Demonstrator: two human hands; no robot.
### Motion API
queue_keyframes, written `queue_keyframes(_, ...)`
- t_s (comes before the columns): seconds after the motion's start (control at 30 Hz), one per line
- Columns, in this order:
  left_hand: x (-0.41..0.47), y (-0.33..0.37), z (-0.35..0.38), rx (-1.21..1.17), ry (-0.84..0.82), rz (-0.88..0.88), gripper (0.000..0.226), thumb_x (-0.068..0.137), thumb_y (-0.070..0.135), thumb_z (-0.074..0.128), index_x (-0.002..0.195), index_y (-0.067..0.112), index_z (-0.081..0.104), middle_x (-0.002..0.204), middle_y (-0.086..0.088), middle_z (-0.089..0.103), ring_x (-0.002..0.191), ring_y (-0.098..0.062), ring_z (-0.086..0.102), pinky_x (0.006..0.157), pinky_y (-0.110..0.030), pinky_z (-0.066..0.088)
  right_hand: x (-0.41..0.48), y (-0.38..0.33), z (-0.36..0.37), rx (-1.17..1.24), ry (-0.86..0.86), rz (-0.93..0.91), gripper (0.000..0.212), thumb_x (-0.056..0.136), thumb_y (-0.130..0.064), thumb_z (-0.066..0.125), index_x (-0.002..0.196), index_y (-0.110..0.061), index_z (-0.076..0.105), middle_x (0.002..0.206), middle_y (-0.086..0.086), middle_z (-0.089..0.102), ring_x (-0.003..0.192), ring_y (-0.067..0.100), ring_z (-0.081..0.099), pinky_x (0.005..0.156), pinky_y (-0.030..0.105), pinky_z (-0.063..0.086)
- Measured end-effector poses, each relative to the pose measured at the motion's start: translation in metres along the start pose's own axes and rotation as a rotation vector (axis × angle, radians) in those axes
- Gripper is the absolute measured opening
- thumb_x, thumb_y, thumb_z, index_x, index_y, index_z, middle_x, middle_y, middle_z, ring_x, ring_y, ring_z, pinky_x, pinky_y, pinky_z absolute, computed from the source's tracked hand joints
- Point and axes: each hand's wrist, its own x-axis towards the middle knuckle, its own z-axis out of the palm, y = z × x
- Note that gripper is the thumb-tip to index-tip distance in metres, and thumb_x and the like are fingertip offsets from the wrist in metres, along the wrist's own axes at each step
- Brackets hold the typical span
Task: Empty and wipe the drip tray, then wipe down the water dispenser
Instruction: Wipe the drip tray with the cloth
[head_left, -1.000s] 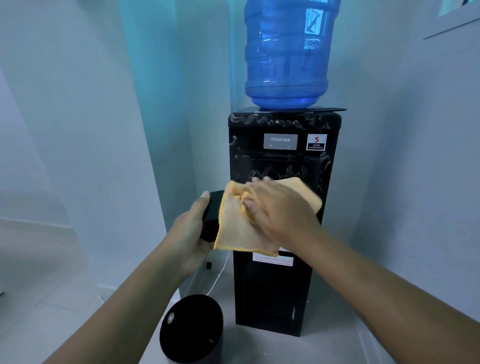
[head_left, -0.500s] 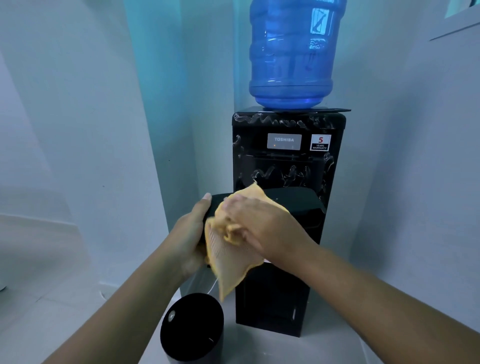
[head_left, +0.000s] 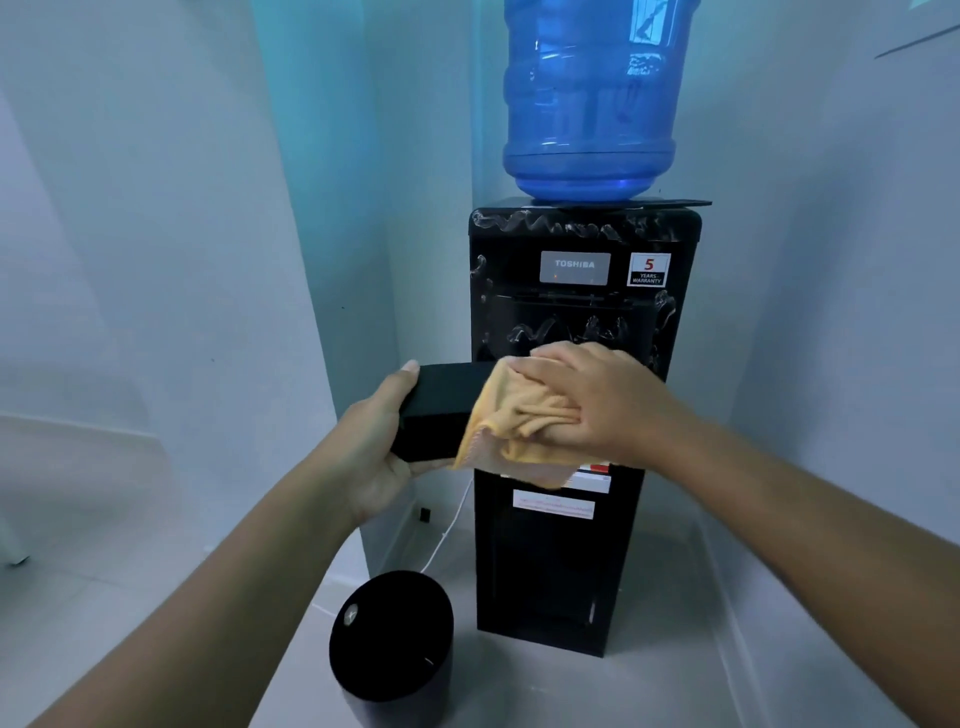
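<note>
Two hands work on one black drip tray (head_left: 441, 400) held in the air in front of the single black water dispenser (head_left: 582, 571): the left hand (head_left: 374, 447) grips the tray's left end, fingers curled under it, while the right hand (head_left: 597, 400) lies flat, pressing one yellow cloth (head_left: 514, 421) onto its top, the cloth's edge hanging over the near side. The dispenser, with one blue bottle (head_left: 592, 93) on top, stands close between two walls, one round black bin (head_left: 395, 639) near its lower left corner and bare floor (head_left: 130, 597) opening to the left.

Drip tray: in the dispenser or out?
Out. The left hand grips the drip tray in front of the dispenser; the right hand presses a cloth onto it.
</note>
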Motion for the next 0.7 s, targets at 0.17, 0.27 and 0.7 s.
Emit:
queue_keyframes(0.17, 0.001, 0.010, -0.004, -0.050, 0.053, -0.066, 0.030, 0.098, 0.034, 0.059, 0.109, 0.006, 0.061, 0.084, -0.017, 0.076, 0.080, -0.033, 0.076, 0.058, -0.046, 0.060, -0.012, 0.003, 0.002, 0.214, 0.163, -0.060, 0.040, 0.088, -0.014, 0.060, 0.127, -0.023, 0.062, 0.107, -0.003, 0.059, 0.100, 0.021, 0.055, 0.079, 0.037, 0.048)
queue_keyframes(0.27, 0.000, 0.003, -0.004, -0.048, 0.077, -0.108, 0.029, 0.099, 0.034, 0.058, 0.108, 0.007, 0.061, 0.077, -0.015, 0.076, 0.074, -0.031, 0.076, 0.055, -0.044, 0.060, -0.002, 0.003, -0.007, 0.236, 0.384, 0.116, 0.049, 0.088, -0.010, 0.053, 0.133, -0.029, 0.056, 0.092, 0.000, 0.048, 0.080, 0.022, 0.052, 0.060, 0.033, 0.043)
queue_keyframes(0.7, -0.008, -0.013, 0.004, 0.019, -0.001, -0.090, 0.042, 0.099, 0.040, 0.055, 0.115, 0.002, 0.067, 0.105, -0.019, 0.074, 0.087, -0.031, 0.074, 0.068, -0.045, 0.061, 0.006, -0.028, 0.003, 0.253, 0.049, -0.013, 0.051, 0.091, -0.061, 0.044, 0.138, -0.042, 0.040, 0.137, -0.009, 0.051, 0.127, 0.016, 0.046, 0.104, 0.041, 0.037)
